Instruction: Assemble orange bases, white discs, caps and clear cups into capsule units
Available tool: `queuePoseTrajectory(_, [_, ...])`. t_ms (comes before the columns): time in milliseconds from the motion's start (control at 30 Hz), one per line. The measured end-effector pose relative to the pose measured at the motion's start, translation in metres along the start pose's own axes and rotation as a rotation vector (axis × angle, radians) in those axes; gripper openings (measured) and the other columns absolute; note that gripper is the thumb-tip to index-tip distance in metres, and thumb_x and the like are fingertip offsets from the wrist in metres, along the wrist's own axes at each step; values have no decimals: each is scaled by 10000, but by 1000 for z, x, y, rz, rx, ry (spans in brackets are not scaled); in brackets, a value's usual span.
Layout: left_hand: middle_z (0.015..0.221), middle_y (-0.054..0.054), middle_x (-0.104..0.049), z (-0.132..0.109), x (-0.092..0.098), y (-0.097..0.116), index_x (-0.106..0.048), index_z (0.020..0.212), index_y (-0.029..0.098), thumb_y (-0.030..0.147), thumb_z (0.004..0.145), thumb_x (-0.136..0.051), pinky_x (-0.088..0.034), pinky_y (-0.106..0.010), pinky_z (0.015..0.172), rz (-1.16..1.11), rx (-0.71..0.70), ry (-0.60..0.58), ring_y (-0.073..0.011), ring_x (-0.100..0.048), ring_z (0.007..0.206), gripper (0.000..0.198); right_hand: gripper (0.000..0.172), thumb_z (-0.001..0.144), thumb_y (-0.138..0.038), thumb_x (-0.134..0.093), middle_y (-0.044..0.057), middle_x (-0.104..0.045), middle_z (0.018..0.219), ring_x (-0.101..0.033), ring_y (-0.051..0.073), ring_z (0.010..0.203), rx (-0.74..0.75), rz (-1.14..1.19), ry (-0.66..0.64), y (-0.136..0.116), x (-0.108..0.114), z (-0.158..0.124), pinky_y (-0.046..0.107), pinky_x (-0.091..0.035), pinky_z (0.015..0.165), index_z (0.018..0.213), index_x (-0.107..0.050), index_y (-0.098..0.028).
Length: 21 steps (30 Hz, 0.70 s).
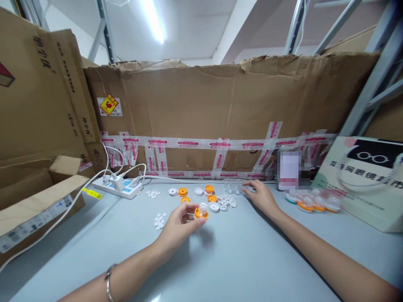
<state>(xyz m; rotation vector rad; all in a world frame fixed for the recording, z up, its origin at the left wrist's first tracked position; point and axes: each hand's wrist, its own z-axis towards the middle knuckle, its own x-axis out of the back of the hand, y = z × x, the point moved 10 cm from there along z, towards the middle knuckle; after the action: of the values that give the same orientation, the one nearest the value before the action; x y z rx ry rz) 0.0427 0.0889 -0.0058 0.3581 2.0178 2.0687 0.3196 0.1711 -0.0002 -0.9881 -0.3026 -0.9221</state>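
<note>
My left hand [184, 222] is closed around an orange round cap [201, 214], held above the table with a white ribbed piece [203, 207] standing upright on it. Farther back on the right, my right hand [260, 196] reaches out with thumb and forefinger apart. Its fingertips are beside a group of clear plastic cups [233, 187]; whether they touch one I cannot tell. Between the hands lie a white round cap [214, 206] and a pile of small white geared pieces [227, 202]. Behind the left hand are more orange caps [182, 192] and white caps [173, 191].
Small white discs [160, 221] lie left of my left hand. A power strip [121, 186] with cables sits at the back left, near an open cardboard box [40, 209]. Capped clear pieces [315, 201] and a paper bag [362, 184] stand at right. Cardboard [189, 105] walls the back.
</note>
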Motion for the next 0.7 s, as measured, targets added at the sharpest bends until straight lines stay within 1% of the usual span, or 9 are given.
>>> queuePoseTrajectory(167, [981, -91, -622, -2, 0, 3, -518, 936, 154, 362, 651, -693, -419, -308, 800, 13, -1, 0, -183, -576, 885, 394, 116, 651, -240, -537, 41, -521, 748, -530, 216, 742, -18, 1, 55, -4, 10, 2, 391, -439, 762, 735, -586, -178])
queuePoseTrajectory(233, [974, -92, -624, -2, 0, 3, -518, 935, 152, 352, 644, -699, -420, -310, 796, 8, -2, 2, -182, -579, 872, 396, 182, 652, -248, -539, 66, -528, 838, -545, 219, 778, -31, 15, 88, -16, 20, 1, 396, -447, 779, 812, -579, -171])
queuePoseTrajectory(300, [974, -93, -625, -2, 0, 3, -519, 935, 150, 340, 644, -700, -424, -303, 781, 0, -6, 1, -175, -581, 852, 391, 278, 677, -305, -547, 91, -528, 972, -569, 212, 833, -53, 104, 102, -37, 30, -3, 378, -466, 786, 923, -556, -177])
queuePoseTrajectory(333, [974, -92, -626, -2, 0, 3, -521, 934, 149, 334, 645, -700, -427, -297, 771, -5, -8, -1, -170, -582, 839, 387, 327, 680, -343, -569, 94, -534, 1021, -582, 211, 864, -90, 264, 80, -48, 31, -8, 368, -477, 786, 965, -542, -186])
queuePoseTrajectory(400, [976, -88, -629, -2, 0, 3, -533, 931, 148, 329, 644, -702, -431, -286, 756, -8, -17, -1, -161, -586, 817, 380, 418, 680, -406, -605, 87, -551, 1092, -592, 209, 919, -103, 583, -55, -84, 21, -23, 358, -485, 801, 1039, -511, -214])
queuePoseTrajectory(467, [981, -84, -633, -2, 1, 3, -556, 941, 148, 338, 634, -709, -435, -283, 748, -8, -22, 4, -163, -592, 809, 392, 439, 695, -421, -614, 83, -548, 1137, -584, 203, 962, -55, 755, -209, -125, 9, -42, 346, -491, 816, 1073, -496, -231])
queuePoseTrajectory(533, [986, -81, -639, -2, 2, 4, -583, 960, 151, 359, 620, -716, -440, -288, 751, -12, -27, 10, -174, -599, 816, 420, 417, 730, -420, -593, 80, -553, 1134, -567, 198, 999, -5, 824, -314, -154, -1, -62, 335, -501, 811, 1095, -491, -246])
queuePoseTrajectory(567, [986, -81, -644, -2, 2, 5, -596, 971, 152, 368, 611, -721, -442, -292, 753, -18, -30, 11, -182, -602, 822, 438, 389, 744, -411, -585, 77, -549, 1141, -550, 193, 1026, 28, 836, -326, -164, -2, -69, 332, -492, 838, 1087, -499, -250])
queuePoseTrajectory(700, [1010, -85, -655, -3, -1, 10, -624, 1009, 156, 377, 605, -723, -446, -312, 779, -37, -53, -15, -206, -606, 852, 471, 286, 804, -358, -530, 63, -524, 1150, -511, 177, 1072, 130, 804, -349, -176, -6, -83, 342, -458, 907, 1077, -520, -273])
